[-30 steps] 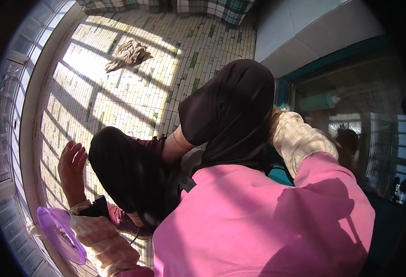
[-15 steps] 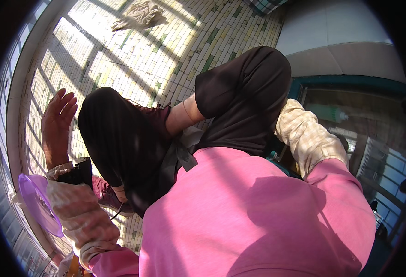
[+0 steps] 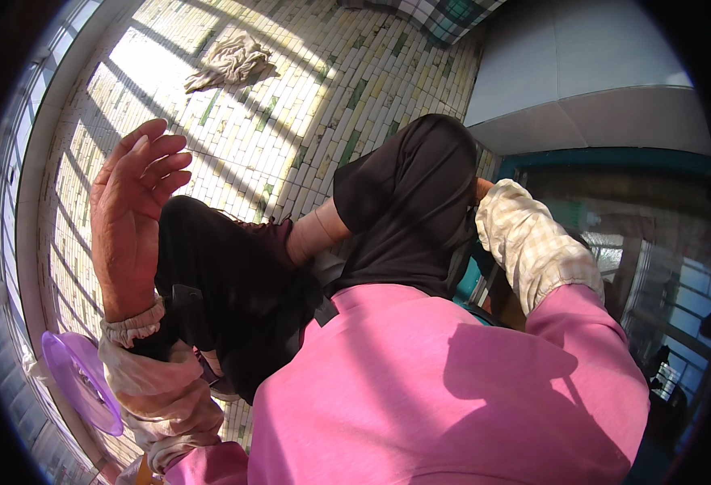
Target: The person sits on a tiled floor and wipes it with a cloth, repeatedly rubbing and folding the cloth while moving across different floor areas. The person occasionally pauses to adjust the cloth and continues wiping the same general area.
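My left hand (image 3: 127,230) is raised beside my left knee, palm turned inward, its fingers slightly curled and apart, with nothing in it. A black band (image 3: 184,301) shows near that wrist. Only a sliver of my right hand (image 3: 482,190) appears, past the cuff of a checked sleeve cover (image 3: 537,242); its fingers are hidden behind my bent right leg (image 3: 408,190) in dark trousers. Whether that hand holds anything is out of sight. A purple plastic basin (image 3: 58,368) stands by my left forearm.
A crumpled beige cloth (image 3: 230,63) lies on the sunlit tiled floor (image 3: 355,97). Checked fabric (image 3: 444,18) hangs at the top. On the right are a pale panelled surface (image 3: 570,65) and a teal-framed glass pane (image 3: 646,190). A barred window runs along the left.
My left hand has risen and moved to the right, closer to the knee. A bit of my right hand now shows beside the right knee. The whole view has shifted slightly.
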The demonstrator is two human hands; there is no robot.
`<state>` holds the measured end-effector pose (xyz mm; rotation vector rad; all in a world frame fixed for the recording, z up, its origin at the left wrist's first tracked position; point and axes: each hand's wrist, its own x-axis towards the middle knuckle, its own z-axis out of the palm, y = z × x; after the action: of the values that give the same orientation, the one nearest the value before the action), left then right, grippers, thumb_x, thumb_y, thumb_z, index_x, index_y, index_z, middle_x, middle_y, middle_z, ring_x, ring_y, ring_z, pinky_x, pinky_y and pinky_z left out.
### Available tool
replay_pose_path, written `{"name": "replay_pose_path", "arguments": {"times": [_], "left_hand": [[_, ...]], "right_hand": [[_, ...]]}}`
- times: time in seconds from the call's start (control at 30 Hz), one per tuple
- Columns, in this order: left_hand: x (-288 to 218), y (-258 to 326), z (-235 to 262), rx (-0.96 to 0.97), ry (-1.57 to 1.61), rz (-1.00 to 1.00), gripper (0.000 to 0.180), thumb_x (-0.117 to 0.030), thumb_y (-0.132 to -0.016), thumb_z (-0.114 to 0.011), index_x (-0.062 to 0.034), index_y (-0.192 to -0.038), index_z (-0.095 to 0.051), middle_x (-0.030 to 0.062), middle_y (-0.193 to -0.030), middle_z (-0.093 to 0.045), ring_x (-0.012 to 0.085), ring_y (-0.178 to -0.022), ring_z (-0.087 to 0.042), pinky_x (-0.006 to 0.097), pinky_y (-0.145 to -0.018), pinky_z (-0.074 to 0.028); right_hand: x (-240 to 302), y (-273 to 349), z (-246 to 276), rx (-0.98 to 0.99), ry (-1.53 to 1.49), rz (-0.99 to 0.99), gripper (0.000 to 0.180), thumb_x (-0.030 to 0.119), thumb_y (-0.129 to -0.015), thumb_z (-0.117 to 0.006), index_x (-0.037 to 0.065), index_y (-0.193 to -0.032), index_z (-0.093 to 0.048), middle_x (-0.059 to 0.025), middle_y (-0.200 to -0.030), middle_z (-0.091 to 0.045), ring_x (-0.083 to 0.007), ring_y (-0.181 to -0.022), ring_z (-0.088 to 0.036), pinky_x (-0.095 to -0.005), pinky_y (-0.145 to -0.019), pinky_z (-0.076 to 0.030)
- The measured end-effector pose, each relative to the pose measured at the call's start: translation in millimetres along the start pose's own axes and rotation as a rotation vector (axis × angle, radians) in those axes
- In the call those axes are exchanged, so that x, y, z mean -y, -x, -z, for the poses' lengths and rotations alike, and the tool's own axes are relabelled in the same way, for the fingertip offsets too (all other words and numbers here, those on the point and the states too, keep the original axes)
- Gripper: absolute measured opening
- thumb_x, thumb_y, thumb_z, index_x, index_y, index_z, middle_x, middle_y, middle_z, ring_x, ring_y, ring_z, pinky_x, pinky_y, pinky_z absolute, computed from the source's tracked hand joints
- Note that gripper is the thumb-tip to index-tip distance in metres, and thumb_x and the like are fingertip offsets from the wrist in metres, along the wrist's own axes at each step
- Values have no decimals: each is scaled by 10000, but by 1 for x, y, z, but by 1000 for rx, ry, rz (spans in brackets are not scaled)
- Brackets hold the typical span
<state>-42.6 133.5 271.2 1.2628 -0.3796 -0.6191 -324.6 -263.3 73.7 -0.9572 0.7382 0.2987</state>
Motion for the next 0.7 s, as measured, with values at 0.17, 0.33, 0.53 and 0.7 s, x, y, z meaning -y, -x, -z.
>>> {"name": "replay_pose_path", "arguments": {"times": [0.17, 0.33, 0.53, 0.7], "left_hand": [[-3, -2, -6, -98, -33, 43, 352, -185, -907, -528, 59, -1161, -532, 153, -983, -649, 190, -855, -650, 277, -762, -525], [0, -2, -18, -141, -66, 104, 348, -200, -897, -532, 55, -1133, -552, 139, -950, -652, 179, -833, -648, 265, -743, -520], [2, -6, -37, -174, -106, 151, 321, -190, -901, -523, 52, -1110, -563, 126, -929, -650, 166, -814, -644, 261, -738, -517], [5, -10, -45, -193, -105, 180, 313, -183, -909, -518, 48, -1118, -559, 128, -928, -647, 173, -820, -645, 265, -743, -517]], "right_hand": [[1, -11, 1, 28, -5, -13, 517, 439, -816, -598, 55, -1158, -542, -83, -991, -598, -149, -885, -589, -341, -786, -488], [10, -23, 5, 47, 7, -14, 533, 452, -818, -593, 59, -1172, -535, -87, -1013, -596, -151, -908, -588, -346, -799, -486], [36, -48, 15, 83, 99, -14, 552, 469, -820, -587, 62, -1189, -527, -93, -1040, -593, -153, -936, -586, -353, -814, -483], [76, -76, 18, 174, 305, 25, 568, 482, -822, -582, 65, -1202, -520, -98, -1062, -591, -155, -959, -585, -358, -827, -480]]}}
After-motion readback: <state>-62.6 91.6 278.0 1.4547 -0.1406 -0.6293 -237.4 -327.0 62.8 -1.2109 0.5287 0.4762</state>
